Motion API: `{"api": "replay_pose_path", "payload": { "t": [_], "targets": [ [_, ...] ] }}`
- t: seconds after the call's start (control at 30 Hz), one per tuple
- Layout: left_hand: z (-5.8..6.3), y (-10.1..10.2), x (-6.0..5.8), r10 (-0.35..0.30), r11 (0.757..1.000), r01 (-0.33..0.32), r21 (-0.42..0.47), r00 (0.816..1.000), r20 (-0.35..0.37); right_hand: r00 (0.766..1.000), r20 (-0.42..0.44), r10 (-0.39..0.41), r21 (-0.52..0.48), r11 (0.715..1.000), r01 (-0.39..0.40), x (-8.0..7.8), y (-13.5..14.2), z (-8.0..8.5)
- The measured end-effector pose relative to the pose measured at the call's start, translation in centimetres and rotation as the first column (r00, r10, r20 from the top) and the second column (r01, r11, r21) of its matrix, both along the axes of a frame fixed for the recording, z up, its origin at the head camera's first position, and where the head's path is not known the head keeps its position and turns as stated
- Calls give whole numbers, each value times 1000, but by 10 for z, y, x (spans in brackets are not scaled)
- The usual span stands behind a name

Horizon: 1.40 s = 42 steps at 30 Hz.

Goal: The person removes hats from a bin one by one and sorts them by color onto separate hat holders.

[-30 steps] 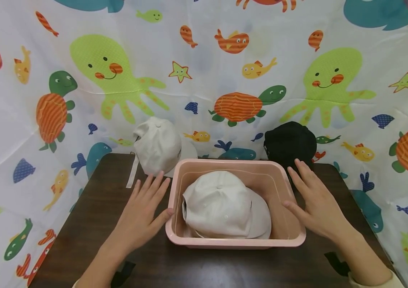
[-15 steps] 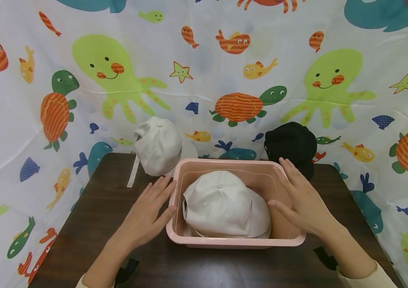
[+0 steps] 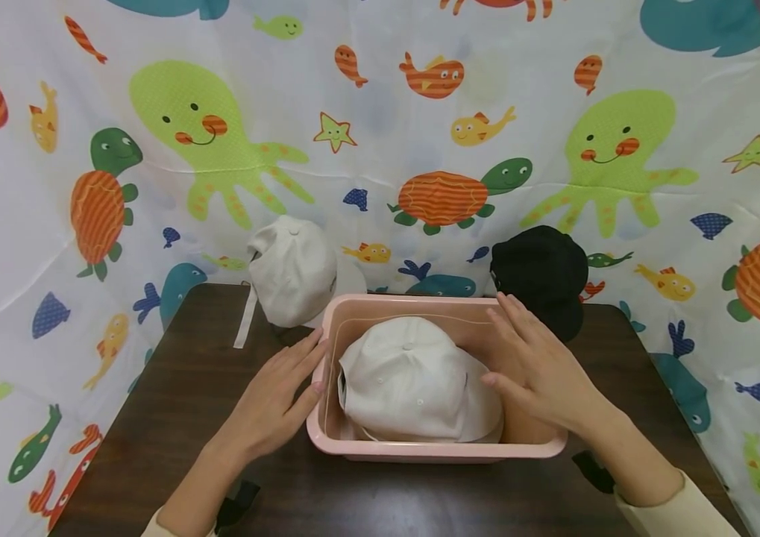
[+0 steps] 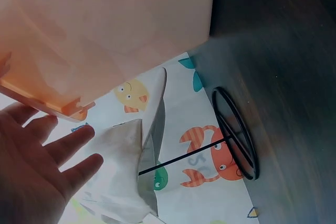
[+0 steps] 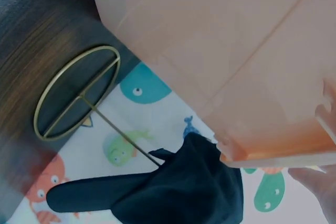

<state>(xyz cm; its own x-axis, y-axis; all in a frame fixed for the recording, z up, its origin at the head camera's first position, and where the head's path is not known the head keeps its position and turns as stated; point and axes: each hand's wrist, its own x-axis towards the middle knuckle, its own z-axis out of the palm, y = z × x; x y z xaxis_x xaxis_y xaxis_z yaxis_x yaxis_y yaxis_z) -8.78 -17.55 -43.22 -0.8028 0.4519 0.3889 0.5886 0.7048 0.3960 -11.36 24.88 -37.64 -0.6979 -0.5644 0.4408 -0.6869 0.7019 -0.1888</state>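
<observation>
A pink plastic bin stands on the dark table with a white baseball cap in it, its brim toward the right. My left hand lies along the bin's left rim, fingers extended and fingertips right at the edge. Over the bin's right side is my right hand, fingers straight and thumb apart, overlapping the rim in the head view. Behind the bin, a second white cap sits at the back left, on a black wire stand. A black cap at the back right sits on a brass-coloured wire stand.
A white curtain printed with sea animals hangs behind the table and down its sides. A pale strap dangles from the back left cap. Black bands are near both wrists.
My right hand has moved left, from beside the bin to over its right rim. The left hand has come slightly right, up to the left rim. The caps have stayed in place.
</observation>
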Motion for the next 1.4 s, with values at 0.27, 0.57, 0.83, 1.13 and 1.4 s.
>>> {"api": "replay_pose_path", "payload": {
  "t": [0.27,0.57,0.83,1.13,1.4],
  "targets": [
    [-1,-1,-1,-14,1000,14,14,1000,-8,997,65,32,29,999,-34,-5,-6,0],
    [-1,-2,1,-4,1000,4,27,1000,15,987,140,83,-8,997,-83,-12,-16,-1],
    [-4,-1,-1,-11,999,10,38,1000,19,975,193,109,-13,994,-109,-12,-23,-2],
    [-4,0,1,-3,1000,3,31,1000,17,964,220,148,-30,989,-145,-14,-34,-2],
    [-5,0,2,0,999,0,33,1000,14,962,242,128,-22,992,-127,-13,-42,-3]
  ]
}}
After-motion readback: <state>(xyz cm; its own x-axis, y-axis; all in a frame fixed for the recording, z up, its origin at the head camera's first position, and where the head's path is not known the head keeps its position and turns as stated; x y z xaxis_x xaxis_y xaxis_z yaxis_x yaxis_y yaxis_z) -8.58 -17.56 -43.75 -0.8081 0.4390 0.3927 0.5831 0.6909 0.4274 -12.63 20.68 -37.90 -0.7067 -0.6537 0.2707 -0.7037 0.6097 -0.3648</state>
